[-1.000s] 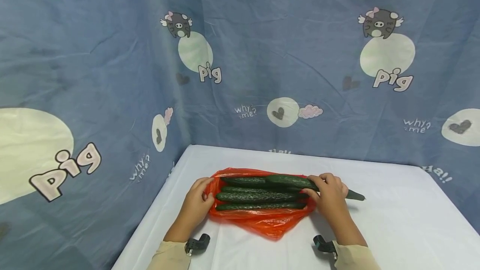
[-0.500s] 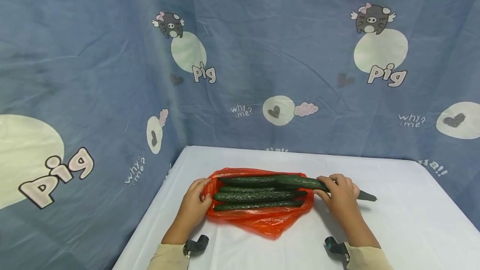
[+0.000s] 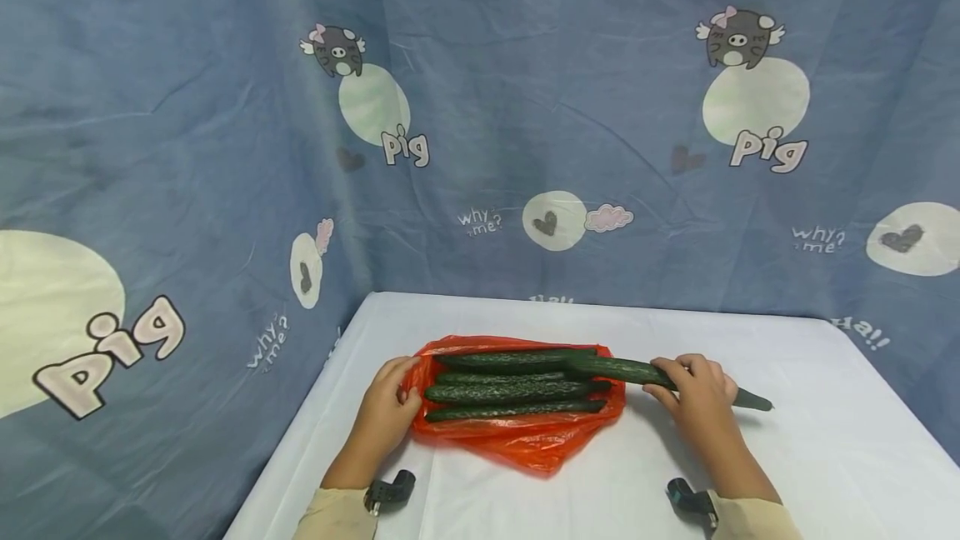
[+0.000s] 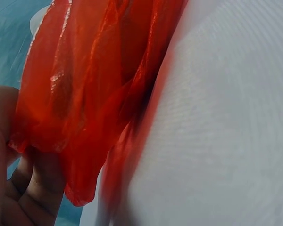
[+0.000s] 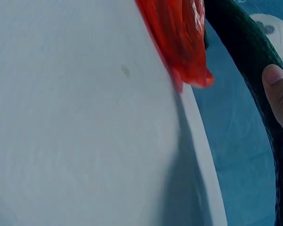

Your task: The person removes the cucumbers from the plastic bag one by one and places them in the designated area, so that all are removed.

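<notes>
Several dark green cucumbers (image 3: 517, 392) lie side by side in an open red plastic bag (image 3: 525, 448) on the table. My left hand (image 3: 386, 411) pinches the bag's left edge between thumb and fingers; in the left wrist view the thin red film (image 4: 89, 117) bunches at the fingers (image 4: 40, 183). Off the bag's right side, my right hand (image 3: 697, 398) grips one long cucumber (image 3: 626, 369) around its middle. Its left end still overlaps the bag's far right corner, and its tip (image 3: 753, 400) sticks out past the hand. The right wrist view shows the thumb (image 5: 278, 89) along this cucumber.
A white-covered table (image 3: 825, 407) spreads out around the bag. Blue cloth printed with cartoon pigs (image 3: 465, 107) hangs behind and to the left. A small black device (image 3: 392, 490) sits at the left wrist, a similar black device (image 3: 690, 498) at the right.
My right hand has moved to the right, drawing the gripped cucumber partly out of the bag. My left hand keeps its hold on the bag's left edge. The view has shifted slightly.
</notes>
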Action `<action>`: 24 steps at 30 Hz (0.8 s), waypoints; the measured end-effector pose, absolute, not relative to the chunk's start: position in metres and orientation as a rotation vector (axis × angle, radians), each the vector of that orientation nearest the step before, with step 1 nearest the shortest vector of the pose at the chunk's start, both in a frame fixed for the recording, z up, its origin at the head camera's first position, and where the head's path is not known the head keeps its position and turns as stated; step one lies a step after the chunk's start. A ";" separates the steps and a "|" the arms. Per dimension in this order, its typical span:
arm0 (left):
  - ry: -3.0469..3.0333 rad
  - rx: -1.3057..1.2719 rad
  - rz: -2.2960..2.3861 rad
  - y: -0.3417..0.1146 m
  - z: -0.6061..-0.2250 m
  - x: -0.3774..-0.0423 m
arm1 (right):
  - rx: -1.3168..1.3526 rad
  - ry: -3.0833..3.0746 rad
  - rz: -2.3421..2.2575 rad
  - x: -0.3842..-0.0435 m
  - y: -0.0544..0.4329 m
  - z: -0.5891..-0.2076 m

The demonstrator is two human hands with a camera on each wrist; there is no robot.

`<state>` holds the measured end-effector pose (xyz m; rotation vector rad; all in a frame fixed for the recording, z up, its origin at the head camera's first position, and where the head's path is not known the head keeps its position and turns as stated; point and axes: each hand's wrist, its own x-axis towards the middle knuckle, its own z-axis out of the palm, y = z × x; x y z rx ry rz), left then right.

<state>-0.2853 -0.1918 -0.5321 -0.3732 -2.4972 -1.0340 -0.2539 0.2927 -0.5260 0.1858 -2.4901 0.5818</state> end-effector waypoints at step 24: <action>-2.527 -0.323 -1.036 -0.192 -0.531 -0.284 | 0.140 -2.623 0.527 -0.247 0.345 -0.522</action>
